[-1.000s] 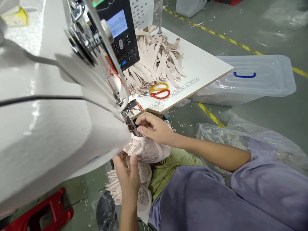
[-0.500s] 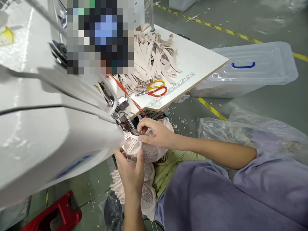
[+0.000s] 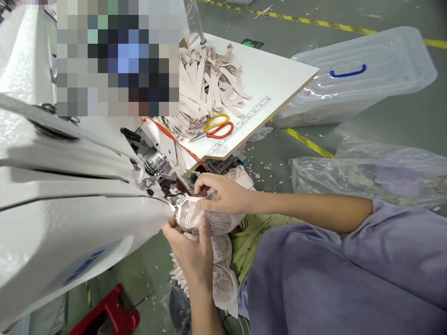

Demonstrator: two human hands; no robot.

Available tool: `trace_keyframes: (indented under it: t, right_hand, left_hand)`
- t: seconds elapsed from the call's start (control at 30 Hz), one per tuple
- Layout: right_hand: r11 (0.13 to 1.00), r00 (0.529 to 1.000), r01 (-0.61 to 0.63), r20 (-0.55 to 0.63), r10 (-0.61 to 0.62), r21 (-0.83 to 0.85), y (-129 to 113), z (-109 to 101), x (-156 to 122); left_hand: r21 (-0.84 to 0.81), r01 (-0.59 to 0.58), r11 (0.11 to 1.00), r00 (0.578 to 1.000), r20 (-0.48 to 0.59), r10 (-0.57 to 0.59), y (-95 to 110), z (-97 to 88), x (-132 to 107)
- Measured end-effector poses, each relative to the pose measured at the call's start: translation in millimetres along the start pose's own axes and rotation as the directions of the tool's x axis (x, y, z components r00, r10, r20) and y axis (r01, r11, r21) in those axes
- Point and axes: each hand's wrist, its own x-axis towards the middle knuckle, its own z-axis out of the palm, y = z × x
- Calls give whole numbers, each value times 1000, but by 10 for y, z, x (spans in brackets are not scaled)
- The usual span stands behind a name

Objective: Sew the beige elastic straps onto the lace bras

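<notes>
A pale pink lace bra lies under the sewing machine's needle area, its trimmed cup edge at the presser foot. My right hand, coming in from the right, pinches the cup's upper edge between thumb and bent fingers. Lower down, my left hand grips the near edge of the same cup, thumb on top and fingers partly hidden beneath. More bra cups hang below, beside my left wrist. The needle itself is too small to make out.
On the white table board lie beige fabric strips and scissors with yellow and red handles. A lidded clear plastic bin and plastic sheeting are on the floor at right. A red object is at lower left.
The view has shifted, so the table and scissors appear farther left. Both hands keep their hold on the lace bra, with the cup's trimmed strip and lace showing flatter between them.
</notes>
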Motion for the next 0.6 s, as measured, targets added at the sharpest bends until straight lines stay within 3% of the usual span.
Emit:
trace_keyframes:
  t: [0.2, 0.33, 0.43, 0.5, 0.6]
  right_hand:
    - [999, 999, -35, 2, 35, 12, -69, 15, 14]
    - [978, 985, -166, 66, 158, 128, -71, 16, -45]
    - [917, 937, -312, 239, 254, 248, -44, -59, -236]
    - [879, 896, -384, 345, 281, 283, -37, -135, -407]
    - [846, 863, -443, 395, 314, 296, -56, -220, -620]
  left_hand:
    - [39, 35, 999, 999, -6, -35, 5, -13, -31]
    - [-123, 141, 982, 990, 16, -140, -92, -51, -103]
    - [-353, 246, 903, 961, 213, -178, -177, -18, -216]
    - [-464, 300, 833, 915, 387, -114, -206, 56, -306]
    - [-571, 343, 746, 883, 467, -49, -203, 197, -410]
